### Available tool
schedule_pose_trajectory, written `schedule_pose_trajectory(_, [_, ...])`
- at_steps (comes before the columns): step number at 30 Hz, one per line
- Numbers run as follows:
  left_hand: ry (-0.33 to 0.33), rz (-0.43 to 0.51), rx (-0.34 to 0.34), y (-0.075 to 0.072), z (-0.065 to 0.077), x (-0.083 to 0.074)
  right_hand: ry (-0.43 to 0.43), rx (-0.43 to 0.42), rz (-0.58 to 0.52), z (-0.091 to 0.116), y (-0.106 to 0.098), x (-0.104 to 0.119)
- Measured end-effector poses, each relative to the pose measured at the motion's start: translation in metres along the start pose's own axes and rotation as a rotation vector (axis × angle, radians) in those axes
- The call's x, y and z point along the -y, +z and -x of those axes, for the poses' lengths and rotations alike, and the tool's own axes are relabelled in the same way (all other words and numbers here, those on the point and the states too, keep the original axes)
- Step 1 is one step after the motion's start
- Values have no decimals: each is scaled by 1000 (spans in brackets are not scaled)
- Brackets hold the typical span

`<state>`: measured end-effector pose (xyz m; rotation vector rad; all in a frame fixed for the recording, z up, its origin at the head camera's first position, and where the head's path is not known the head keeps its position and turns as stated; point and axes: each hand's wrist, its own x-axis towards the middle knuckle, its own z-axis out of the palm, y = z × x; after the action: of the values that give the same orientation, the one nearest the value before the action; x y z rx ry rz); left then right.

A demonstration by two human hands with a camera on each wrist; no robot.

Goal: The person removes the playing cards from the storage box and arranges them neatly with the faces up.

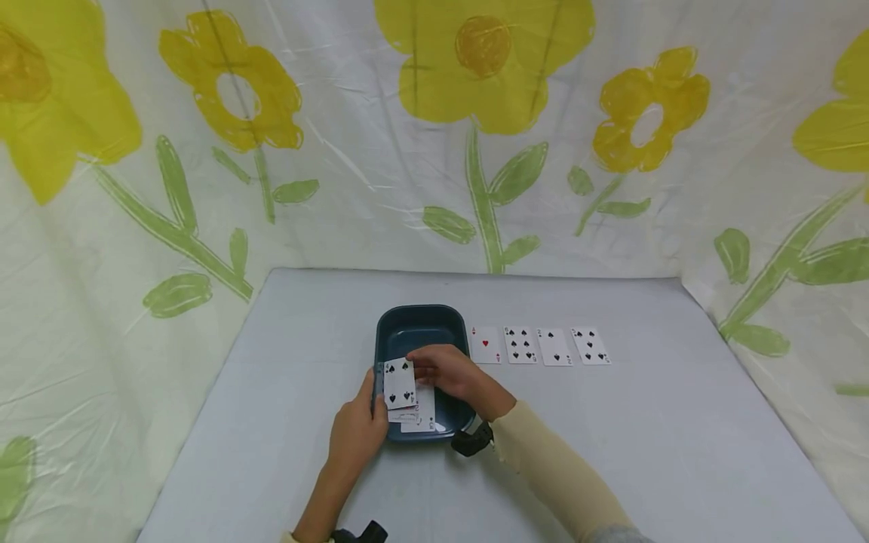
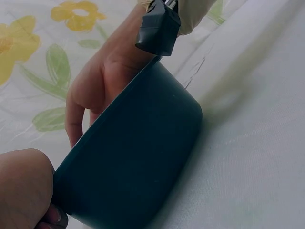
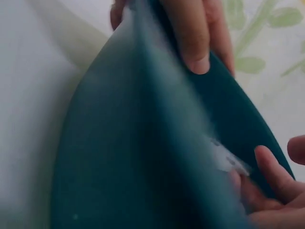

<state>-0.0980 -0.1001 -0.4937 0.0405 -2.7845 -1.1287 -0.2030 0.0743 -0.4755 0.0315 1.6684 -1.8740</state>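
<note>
A dark teal rectangular tub [image 1: 422, 311] stands on the table in the head view. My left hand [image 1: 358, 428] grips its left rim, thumb inside and fingers curled beneath the outer edge. My right hand [image 1: 444, 371] reaches in over the right side and pinches a black-suited playing card [image 1: 399, 383] by its upper right corner. That card lies face up over other white cards [image 1: 426, 418] at the tub's near end. In the right wrist view, part of a card [image 3: 226, 160] shows beside the right fingers, blurred.
To the right of the tub, several face-up cards lie in a row: a red ace [image 1: 485, 345], then black-suited cards [image 1: 520, 345]. The pale tabletop [image 1: 285, 362] ends at a flower-printed curtain [image 1: 353, 226] on the far side and both flanks.
</note>
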Motion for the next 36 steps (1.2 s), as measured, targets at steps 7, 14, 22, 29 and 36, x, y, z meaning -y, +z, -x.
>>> schedule_pose_trajectory(7, [17,3,-3,-1,0,1,-40,17,225,6,5,-2])
schedule_pose_trajectory(14, [35,-14,-10,-2,1,1,-111,-88,367,8,7,-7])
schedule_pose_trajectory(22, [39,-23,-8,-1,0,2,-198,-193,361,12,8,-2])
schedule_pose_trajectory(29, [21,-24,-9,0,-1,0,-243,-133,262,27,-7,10])
schedule_pose_trajectory(36, [0,-36,-18,1,0,-1,-277,-188,230,49,-31,23])
